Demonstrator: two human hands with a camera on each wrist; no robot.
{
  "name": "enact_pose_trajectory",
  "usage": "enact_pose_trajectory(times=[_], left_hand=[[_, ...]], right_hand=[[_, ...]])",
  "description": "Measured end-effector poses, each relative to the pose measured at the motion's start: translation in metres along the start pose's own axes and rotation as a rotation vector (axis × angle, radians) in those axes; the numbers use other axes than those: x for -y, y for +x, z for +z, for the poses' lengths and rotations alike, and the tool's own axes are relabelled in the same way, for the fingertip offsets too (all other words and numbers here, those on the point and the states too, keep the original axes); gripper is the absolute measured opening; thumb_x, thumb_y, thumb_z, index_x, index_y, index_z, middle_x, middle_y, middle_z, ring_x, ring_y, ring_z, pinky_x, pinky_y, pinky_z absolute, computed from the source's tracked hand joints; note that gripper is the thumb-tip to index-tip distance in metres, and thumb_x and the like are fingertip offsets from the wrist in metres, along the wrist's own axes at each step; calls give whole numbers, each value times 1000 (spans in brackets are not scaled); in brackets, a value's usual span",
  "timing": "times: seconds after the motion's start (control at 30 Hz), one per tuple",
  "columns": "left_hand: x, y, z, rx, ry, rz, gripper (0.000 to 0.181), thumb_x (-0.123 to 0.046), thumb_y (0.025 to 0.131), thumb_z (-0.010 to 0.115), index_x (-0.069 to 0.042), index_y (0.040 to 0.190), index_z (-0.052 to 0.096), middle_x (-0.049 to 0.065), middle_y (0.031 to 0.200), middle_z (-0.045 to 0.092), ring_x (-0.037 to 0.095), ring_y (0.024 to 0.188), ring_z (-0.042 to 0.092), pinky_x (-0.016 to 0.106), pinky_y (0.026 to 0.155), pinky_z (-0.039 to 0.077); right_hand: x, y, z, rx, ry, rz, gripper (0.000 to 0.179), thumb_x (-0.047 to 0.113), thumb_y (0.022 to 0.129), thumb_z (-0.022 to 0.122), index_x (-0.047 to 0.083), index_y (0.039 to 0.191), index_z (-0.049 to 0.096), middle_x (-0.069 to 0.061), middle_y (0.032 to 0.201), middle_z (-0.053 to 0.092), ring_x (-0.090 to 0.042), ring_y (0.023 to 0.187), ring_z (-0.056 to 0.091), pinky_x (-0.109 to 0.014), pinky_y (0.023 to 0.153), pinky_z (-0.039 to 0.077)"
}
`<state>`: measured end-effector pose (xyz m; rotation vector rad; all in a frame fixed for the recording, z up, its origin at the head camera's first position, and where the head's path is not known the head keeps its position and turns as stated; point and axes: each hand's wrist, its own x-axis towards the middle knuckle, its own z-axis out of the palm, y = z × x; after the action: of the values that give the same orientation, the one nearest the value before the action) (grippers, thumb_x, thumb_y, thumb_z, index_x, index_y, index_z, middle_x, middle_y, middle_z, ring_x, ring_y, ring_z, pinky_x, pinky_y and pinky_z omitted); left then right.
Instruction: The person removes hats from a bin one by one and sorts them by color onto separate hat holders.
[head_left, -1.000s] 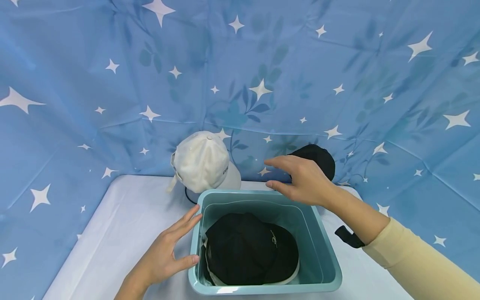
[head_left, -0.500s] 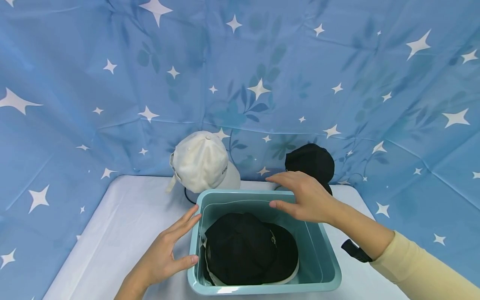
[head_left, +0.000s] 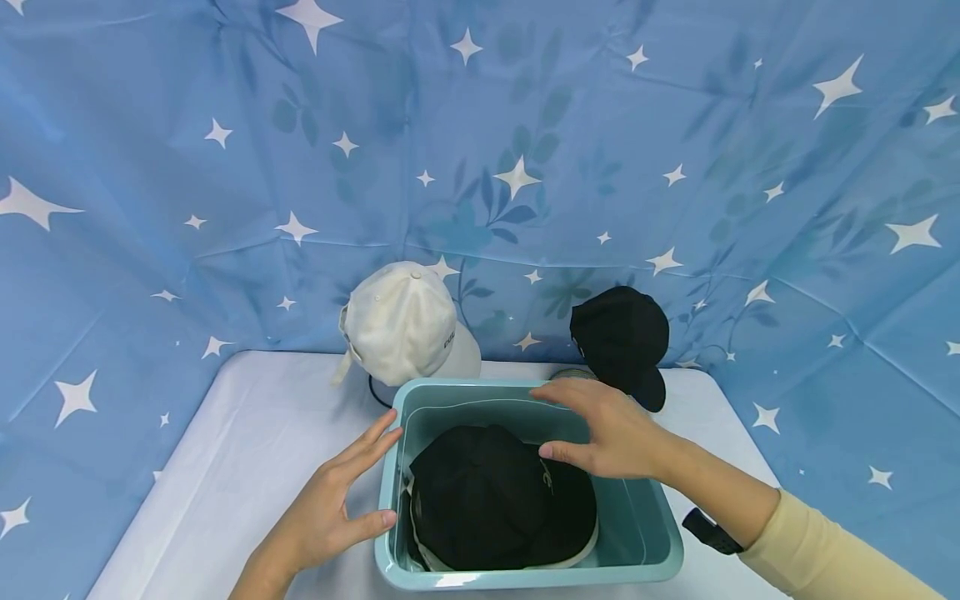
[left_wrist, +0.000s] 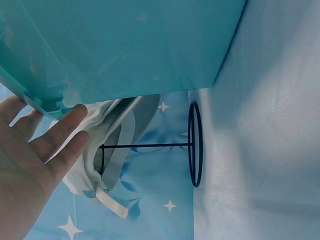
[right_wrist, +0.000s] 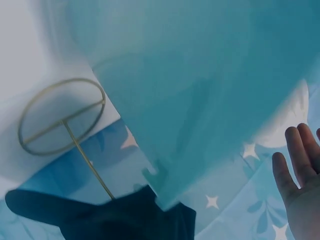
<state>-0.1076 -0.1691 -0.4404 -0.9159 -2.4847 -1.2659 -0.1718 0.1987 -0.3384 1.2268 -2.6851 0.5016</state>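
A teal plastic bin (head_left: 555, 577) stands on the white table. Inside it lies a black baseball cap (head_left: 480, 500) with a small light mark at its brim; a pale brim edge shows beneath. My left hand (head_left: 322, 508) has its fingers spread against the bin's left rim, thumb apart from them. Over the bin's right half hovers my right hand (head_left: 603, 429), fingers extended and holding nothing, partly covering the cap's brim. In the left wrist view, the left fingertips (left_wrist: 75, 116) reach the bin's outer side. The right wrist view catches the right hand (right_wrist: 302, 185) at its edge.
Behind the bin, a white cap (head_left: 405, 325) sits on a black wire stand (left_wrist: 195, 145). Another black cap (head_left: 622, 337) is at the back right, on a gold-coloured wire stand (right_wrist: 62, 117). A blue star-patterned curtain (head_left: 480, 167) closes off the back.
My right hand has come down and toward me, from in front of the back-right black cap to above the bin, uncovering that cap. My left hand stays at the rim.
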Motion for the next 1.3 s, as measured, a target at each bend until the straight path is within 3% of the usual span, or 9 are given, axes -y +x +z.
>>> enact_pose_trajectory(times=[0.27, 0.77, 0.93, 1.17, 1.3], left_hand=[[0, 0, 0, 5, -15, -12, 79, -24, 79, 72, -16, 147, 35, 4, 156, 23, 22, 139, 28, 62, 92, 39], [1, 0, 1, 1, -19, -1, 78, -27, 79, 72, -15, 147, 35, 5, 155, 23, 23, 139, 28, 62, 91, 39], [2, 0, 1, -1, -14, -2, 79, -24, 78, 73, -16, 147, 35, 5, 155, 23, 23, 139, 28, 62, 92, 39], [2, 0, 1, 0, -14, -1, 80, -23, 78, 73, -20, 148, 33, 5, 155, 23, 23, 139, 29, 62, 92, 39], [2, 1, 0, 1, -19, -3, 80, -24, 78, 73, -18, 148, 34, 5, 155, 23, 23, 139, 28, 62, 92, 39]], right_hand=[[-2, -9, 20, 27, 52, 15, 69, 61, 78, 64, 24, 134, 52, 12, 129, 55, -8, 115, 53, -41, 92, 47], [-1, -11, 43, 68, 150, 2, 66, 59, 78, 66, 28, 134, 48, 13, 127, 55, -5, 111, 54, -40, 90, 48], [-1, -11, 49, 48, 154, -11, 69, 59, 77, 67, 21, 133, 51, 14, 128, 53, -6, 113, 53, -40, 90, 48], [-3, -9, 55, 3, 185, 12, 71, 60, 73, 71, 30, 133, 49, 16, 131, 50, -5, 120, 47, -42, 96, 44], [-3, -8, 58, -4, 210, 9, 71, 60, 72, 72, 28, 132, 51, 15, 131, 50, -7, 120, 47, -43, 96, 44]])
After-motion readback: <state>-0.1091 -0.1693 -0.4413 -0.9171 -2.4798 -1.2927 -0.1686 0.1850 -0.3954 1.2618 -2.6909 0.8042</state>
